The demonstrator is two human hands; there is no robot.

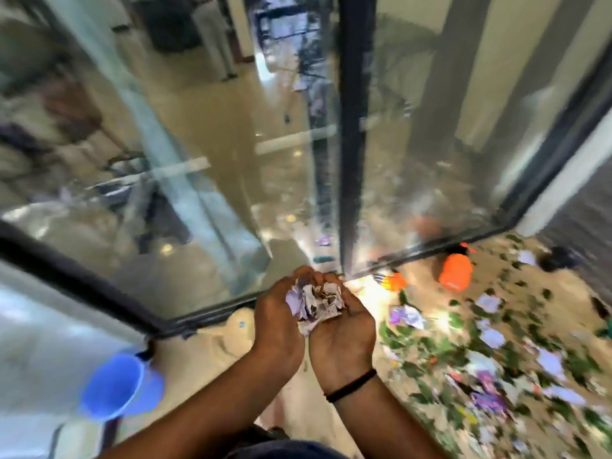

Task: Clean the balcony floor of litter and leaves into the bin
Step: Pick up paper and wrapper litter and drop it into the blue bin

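My left hand (280, 321) and my right hand (346, 332) are cupped together in the middle of the view, side by side. Between them they hold a wad of crumpled paper scraps (314, 304), white and pale purple. A blue bucket (116, 387) stands on the floor at the lower left, well apart from my hands. Green leaves (427, 349) and scattered paper scraps (490, 303) cover the beige floor to the right. The frame is blurred by motion.
A glass wall with dark frames (354, 160) runs across right ahead of my hands. An orange spray bottle (455, 271) lies near its base, with a smaller orange item (395, 281) beside it. A dark object (559, 258) sits at the far right by the wall.
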